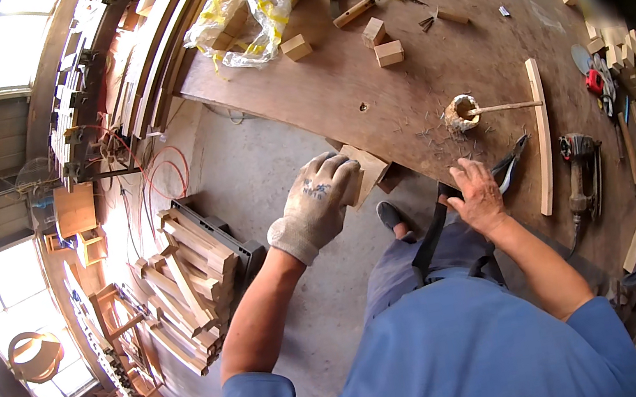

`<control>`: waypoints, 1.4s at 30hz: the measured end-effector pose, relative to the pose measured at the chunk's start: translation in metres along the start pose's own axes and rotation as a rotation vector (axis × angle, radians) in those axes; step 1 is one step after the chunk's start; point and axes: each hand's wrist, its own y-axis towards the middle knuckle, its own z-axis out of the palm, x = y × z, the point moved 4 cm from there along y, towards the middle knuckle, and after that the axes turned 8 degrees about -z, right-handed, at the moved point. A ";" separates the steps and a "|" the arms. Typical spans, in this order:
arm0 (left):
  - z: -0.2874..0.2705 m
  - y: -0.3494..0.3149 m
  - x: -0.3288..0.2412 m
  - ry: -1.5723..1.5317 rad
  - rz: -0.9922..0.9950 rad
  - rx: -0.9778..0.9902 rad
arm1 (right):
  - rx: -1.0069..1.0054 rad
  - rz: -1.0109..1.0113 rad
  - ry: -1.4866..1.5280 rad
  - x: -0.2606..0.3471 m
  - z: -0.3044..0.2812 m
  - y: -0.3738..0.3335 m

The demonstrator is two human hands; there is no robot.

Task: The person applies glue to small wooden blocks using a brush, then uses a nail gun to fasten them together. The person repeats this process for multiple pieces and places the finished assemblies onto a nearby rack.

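My left hand (317, 205), in a pale knitted work glove, is closed around the edge of a light wooden piece (368, 175) beside the near edge of the workbench (304, 109). Part of that piece is hidden behind the glove. Bare and with its fingers loosely bent and apart, my right hand (477, 194) is at the bench edge near a black strap (430, 235). Nothing shows between its fingers. Just beyond it are dark-handled pliers (510, 161) and a crusted round pot (461, 113) with a stick (507, 108) in it. Small nails (433, 134) lie scattered there.
A curved wooden strip (542, 138) and a power drill (579, 165) lie right of my right hand. Wooden blocks (389, 53), a chisel (363, 10) and a plastic bag (247, 14) are farther back. Stacked wooden parts (186, 286) stand on the floor at left.
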 end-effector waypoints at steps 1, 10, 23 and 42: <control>0.001 0.003 0.001 0.008 0.008 0.022 | 0.016 0.014 -0.040 -0.006 0.002 -0.005; 0.009 0.015 0.004 -0.019 0.045 0.123 | 0.098 0.082 -0.119 -0.025 0.025 -0.023; 0.008 0.019 0.003 -0.031 0.030 0.151 | 0.095 0.097 -0.112 -0.022 0.022 -0.021; 0.009 0.020 0.002 0.014 0.020 0.190 | 0.077 0.091 -0.110 -0.023 0.024 -0.022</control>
